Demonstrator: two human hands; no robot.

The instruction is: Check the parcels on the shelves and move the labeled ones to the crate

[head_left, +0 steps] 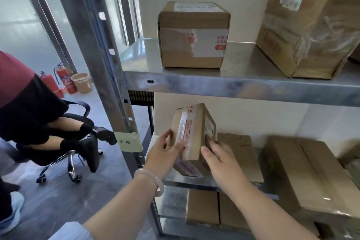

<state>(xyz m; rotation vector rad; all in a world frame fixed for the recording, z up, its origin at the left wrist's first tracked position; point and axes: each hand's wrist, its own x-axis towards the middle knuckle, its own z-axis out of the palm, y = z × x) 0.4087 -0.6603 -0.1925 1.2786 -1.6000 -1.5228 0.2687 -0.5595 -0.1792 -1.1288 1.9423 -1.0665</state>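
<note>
At the near left end of the middle shelf point(187, 181), the small parcel point(192, 132) stands tipped up on end between both hands, the left hand point(165, 152) gripping its left side, the right hand point(220, 160) gripping its right side, equally close.

Blurred, perhaps printed label point(210, 127) on the held parcel point(194, 129); right-edge box point(303, 31) cropped.

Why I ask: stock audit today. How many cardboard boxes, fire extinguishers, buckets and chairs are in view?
Brown cardboard boxes: 7 clearly seen, top shelf 2, middle shelf 3, lower shelf 2; right-edge slivers not counted. The small taped box is gripped by left hand and right hand.
Red fire extinguishers: 2
Tan round bucket: 1
Black swivel office chair: 1
Total: 11
</note>
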